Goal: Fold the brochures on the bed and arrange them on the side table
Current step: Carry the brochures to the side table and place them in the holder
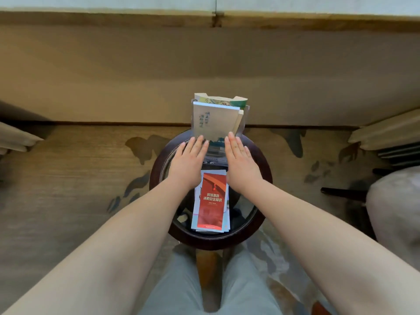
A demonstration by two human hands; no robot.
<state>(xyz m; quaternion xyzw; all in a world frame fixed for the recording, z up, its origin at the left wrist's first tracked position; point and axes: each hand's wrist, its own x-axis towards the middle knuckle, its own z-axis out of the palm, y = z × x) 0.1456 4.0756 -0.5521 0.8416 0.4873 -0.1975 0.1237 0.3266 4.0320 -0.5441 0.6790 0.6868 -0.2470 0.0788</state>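
Red brochure [211,202] lying flat atop a small paper stack on round table [261,176], centre of frame. Left hand [188,161] and right hand [241,161] hovering palm-down just above it, fingers spread flat, gripping nothing. Beige booklets [213,120] standing upright in clear holder [244,119] at table's upper edge, fingertips near their base.

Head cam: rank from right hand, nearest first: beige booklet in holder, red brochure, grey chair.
Measured from the right hand:
1. beige booklet: upright, just beyond the fingertips.
2. red brochure: flat on the table, near the wrist.
3. grey chair: far right.
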